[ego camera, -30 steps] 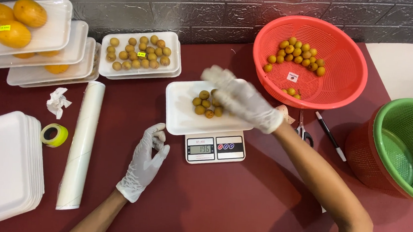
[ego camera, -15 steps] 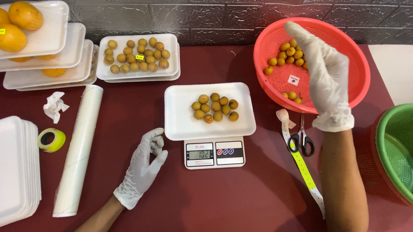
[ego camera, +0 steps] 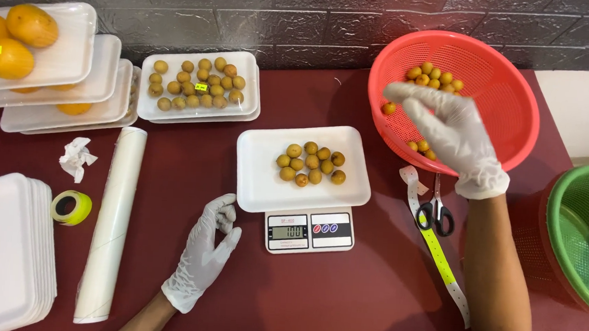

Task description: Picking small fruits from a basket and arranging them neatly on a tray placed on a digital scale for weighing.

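Dark red table under a grey stone wall, with a white foam tray (ego camera: 260,177) of small round yellow-brown fruit (ego camera: 310,163) on a small scale (ego camera: 309,230) at the middle. Right hand (ego camera: 454,136), gloved, over the red mesh basket (ego camera: 510,97) at the far right edge, fingers half curled, hold not discernible, with more fruit just beyond the fingertips. Left hand (ego camera: 206,255), gloved, loosely open and empty, flat beside the scale's left edge, nearer the tray.

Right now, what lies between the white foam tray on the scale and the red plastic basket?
Nothing: the head view shows bare dark red tabletop between tray and basket.
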